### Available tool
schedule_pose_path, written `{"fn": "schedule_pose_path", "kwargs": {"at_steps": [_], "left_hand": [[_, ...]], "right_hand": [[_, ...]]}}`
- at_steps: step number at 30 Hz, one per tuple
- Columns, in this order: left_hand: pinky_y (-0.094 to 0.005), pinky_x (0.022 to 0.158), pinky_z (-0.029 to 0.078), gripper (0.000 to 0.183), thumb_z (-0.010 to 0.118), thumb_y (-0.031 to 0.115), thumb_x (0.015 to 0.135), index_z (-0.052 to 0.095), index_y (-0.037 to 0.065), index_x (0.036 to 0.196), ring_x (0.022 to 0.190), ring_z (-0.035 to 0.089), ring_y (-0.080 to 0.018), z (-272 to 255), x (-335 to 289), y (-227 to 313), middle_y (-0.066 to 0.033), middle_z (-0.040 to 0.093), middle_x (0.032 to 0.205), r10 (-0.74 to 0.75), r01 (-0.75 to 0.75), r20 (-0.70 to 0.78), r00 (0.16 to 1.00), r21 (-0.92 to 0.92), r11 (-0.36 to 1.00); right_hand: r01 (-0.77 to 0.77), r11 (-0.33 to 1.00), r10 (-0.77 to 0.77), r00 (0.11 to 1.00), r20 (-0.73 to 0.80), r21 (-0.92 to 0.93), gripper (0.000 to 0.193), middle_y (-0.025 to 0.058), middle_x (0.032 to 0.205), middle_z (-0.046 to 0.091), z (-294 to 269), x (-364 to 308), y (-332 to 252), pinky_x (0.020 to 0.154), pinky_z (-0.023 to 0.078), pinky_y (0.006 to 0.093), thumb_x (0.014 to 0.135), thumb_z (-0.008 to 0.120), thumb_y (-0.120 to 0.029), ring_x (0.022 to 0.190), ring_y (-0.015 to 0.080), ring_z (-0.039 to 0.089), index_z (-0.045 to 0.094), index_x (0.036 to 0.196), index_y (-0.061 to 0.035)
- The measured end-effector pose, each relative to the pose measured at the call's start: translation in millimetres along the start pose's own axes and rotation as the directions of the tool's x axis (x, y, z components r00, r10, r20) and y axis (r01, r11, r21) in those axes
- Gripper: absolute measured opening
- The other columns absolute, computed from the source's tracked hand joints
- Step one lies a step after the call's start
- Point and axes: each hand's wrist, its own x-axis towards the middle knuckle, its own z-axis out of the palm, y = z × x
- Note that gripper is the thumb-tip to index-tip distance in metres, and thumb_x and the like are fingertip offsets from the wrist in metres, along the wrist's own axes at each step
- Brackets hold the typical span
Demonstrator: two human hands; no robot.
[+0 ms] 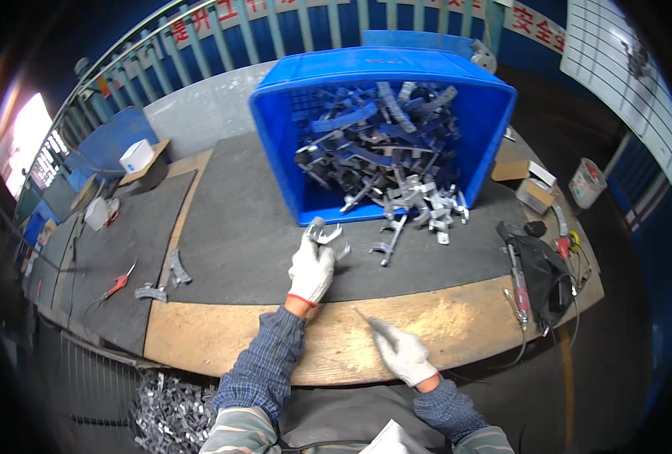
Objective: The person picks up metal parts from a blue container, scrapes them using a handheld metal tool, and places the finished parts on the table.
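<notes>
- The left hand [311, 268], in a white glove, was closed around a grey metal bracket [323, 233] at the centre of the frame, just in front of the blue crate [275, 144].
- The crate lay tipped on its side on the bench [237, 227], probably so that the metal parts [381, 144] could spill out within reach.
- The right hand [402, 353], lower centre, pinched a thin pointed tool [364, 316] over the wooden edge [457, 318].
- A few loose brackets [415, 216] lay by the crate mouth.
- A power screwdriver [516, 287] rested at the right.
</notes>
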Motion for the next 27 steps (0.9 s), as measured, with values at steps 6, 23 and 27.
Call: {"fn": "schedule_pose_path", "kwargs": {"at_steps": [6,23,27], "left_hand": [[-0.0347,0.107,0.059,0.049,0.06,0.001,0.107,0.056,-0.001,0.157,0.125,0.07,-0.0197,-56.4,-76.9,-6.1,-0.0122,0.071,0.139,-0.141,0.222,0.248,0.958,-0.335,0.916],[-0.0408,0.095,0.061,0.073,0.06,-0.015,0.086,0.061,0.009,0.155,0.107,0.076,-0.0308,-76.6,-137.5,-13.1,-0.0179,0.075,0.126,0.359,-0.392,0.205,0.91,0.152,0.907],[-0.041,0.094,0.062,0.077,0.057,-0.017,0.083,0.061,0.009,0.155,0.108,0.076,-0.0312,-76.4,-133.2,-17.7,-0.0169,0.075,0.13,0.417,-0.445,0.175,0.892,0.17,0.879]], "right_hand": [[0.13,0.991,-0.129,0.991,0.035,-0.018,0.039,0.02,0.114,0.081,-18.0,20.5,-53.4,0.081,0.065,0.0451,0.105,0.071,-0.019,0.096,0.0369,0.08,0.073,0.144,-0.0124],[-0.686,0.401,0.252,0.719,0.647,0.607,0.044,-0.0015,0.067,0.058,-3.7,27.8,-69.4,0.043,0.043,0.0301,0.113,0.062,-0.021,0.048,0.0111,0.053,0.061,0.157,-0.0144],[-0.747,-0.156,0.006,0.654,0.757,0.646,0.041,-0.0073,0.063,0.034,8.6,17.9,-56.7,0.036,0.027,0.0251,0.118,0.053,-0.022,0.042,0.0063,0.033,0.055,0.159,-0.0149]]}}
